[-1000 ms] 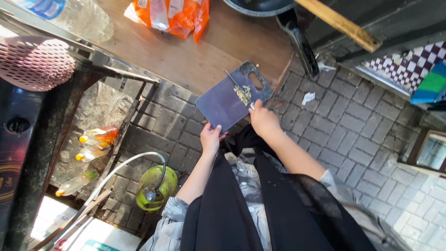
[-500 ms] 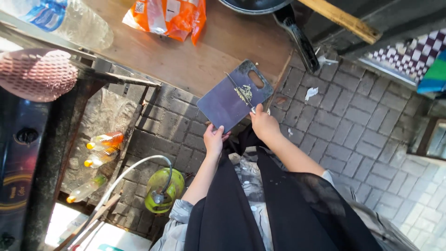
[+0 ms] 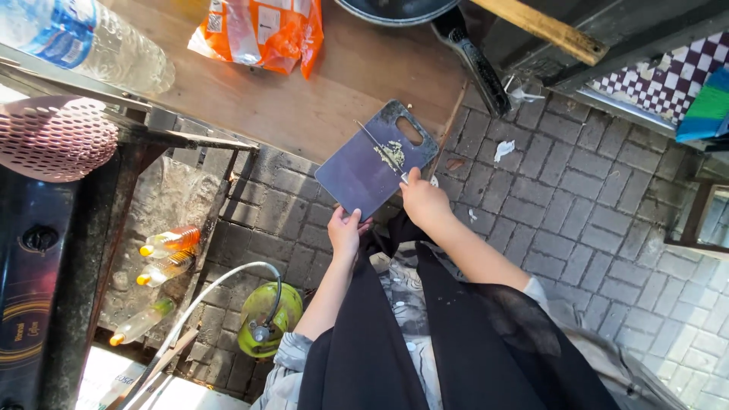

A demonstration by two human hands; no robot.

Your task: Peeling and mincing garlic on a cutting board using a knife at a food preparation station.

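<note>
Cutting board (image 3: 363,176), dark blue-grey, rectangular with rounded corners and a slot handle at one end; sits at the centre of the frame, partly over the edge of a wooden table (image 3: 319,99) and partly over the grey brick paving (image 3: 577,197). Long axis runs diagonally, from the lower left near the person's body to the upper right; the handle end points to the upper right, toward the table corner. Board surface faces the camera, tilted rather than flat on the table.

Left hand (image 3: 346,231): closed on the lower edge of the board, thumb on top, fingers under.

Right hand (image 3: 424,199): closed around the handle of a knife (image 3: 380,149); the thin blade lies across the board, tip toward the upper left, beside a small heap of pale chopped matter (image 3: 392,155) near the handle slot.

Other items: orange plastic packet (image 3: 262,32) on the table, top centre; clear plastic water bottle (image 3: 80,42), upper left; dark pan (image 3: 463,45) with a long black handle, top right of the table; pink perforated basket (image 3: 53,137), left edge; three bottles with yellow and orange caps (image 3: 163,262) lying on the ground, lower left; green gas cylinder (image 3: 267,319) with a white hose, bottom centre; checkered cloth (image 3: 645,83), upper right
</note>
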